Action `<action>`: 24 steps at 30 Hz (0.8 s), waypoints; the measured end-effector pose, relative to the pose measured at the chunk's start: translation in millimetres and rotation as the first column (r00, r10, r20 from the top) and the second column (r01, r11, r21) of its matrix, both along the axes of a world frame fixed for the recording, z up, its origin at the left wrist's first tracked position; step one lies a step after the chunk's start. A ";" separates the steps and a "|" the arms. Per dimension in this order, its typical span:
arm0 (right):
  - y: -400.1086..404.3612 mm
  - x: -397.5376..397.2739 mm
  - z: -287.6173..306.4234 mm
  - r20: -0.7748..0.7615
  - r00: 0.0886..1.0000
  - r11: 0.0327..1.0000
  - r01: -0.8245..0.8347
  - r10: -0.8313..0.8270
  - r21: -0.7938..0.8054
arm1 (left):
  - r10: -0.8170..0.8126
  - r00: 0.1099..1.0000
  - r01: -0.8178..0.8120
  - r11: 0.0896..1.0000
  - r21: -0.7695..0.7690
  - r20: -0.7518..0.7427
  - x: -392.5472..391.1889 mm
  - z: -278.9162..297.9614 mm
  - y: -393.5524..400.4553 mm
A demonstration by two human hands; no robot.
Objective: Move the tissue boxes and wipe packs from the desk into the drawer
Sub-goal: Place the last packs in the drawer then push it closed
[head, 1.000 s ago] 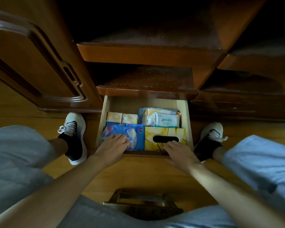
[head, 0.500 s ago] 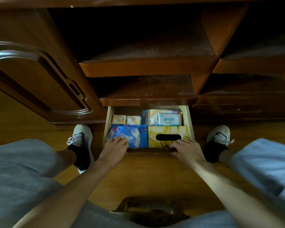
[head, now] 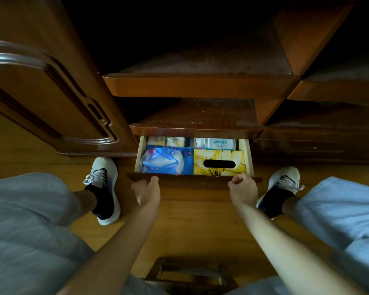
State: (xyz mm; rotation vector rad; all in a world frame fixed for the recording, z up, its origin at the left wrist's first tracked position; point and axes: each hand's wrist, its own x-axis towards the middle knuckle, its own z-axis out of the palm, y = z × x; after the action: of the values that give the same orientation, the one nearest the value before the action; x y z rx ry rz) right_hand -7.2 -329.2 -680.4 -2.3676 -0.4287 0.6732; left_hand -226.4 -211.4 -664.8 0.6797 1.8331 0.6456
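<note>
The open wooden drawer [head: 249,154] sits low in the cabinet, partly under a shelf. A blue tissue pack [head: 164,160] lies at its front left and a yellow tissue box [head: 219,162] with a dark oval slot at its front right. Behind them, wipe packs [head: 221,144] and small pale packs [head: 165,141] show half hidden by the shelf edge. My left hand [head: 147,191] rests on the dark drawer front [head: 192,180] with the thumb over its top edge. At the right end of that front, my right hand [head: 243,190] is curled.
An open cabinet door [head: 51,92] stands at the left. Two wooden shelves [head: 200,84] jut out above the drawer. My feet in white shoes [head: 103,188] flank the drawer on the wood floor. A small wooden stool [head: 192,273] sits between my knees.
The drawer has slid inward, so the back packs are now half covered by the shelf. Both hands have come off the contents and onto the drawer front.
</note>
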 end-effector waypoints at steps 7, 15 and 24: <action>4.1 -18.9 15.1 -0.916 0.216 0.503 0.864 -0.338 0.019 | 0.403 0.562 -0.235 0.915 -0.328 0.723 -8.6 -7.3 12.0; 10.8 -26.6 -0.8 -0.984 0.124 0.479 0.876 -0.129 0.047 | 0.375 0.504 -0.226 0.927 -0.300 0.778 -9.4 -19.6 5.2; 70.7 7.7 -16.5 -0.990 0.134 0.460 0.882 -0.032 0.105 | 0.261 0.487 -0.169 0.965 -0.203 0.834 18.6 -35.4 55.6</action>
State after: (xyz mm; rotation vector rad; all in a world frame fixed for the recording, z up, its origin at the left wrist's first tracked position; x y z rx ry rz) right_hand 0.5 -258.4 -696.9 -0.8318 0.6362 1.0840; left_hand -207.7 -155.8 -700.2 -0.0163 0.9699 0.8562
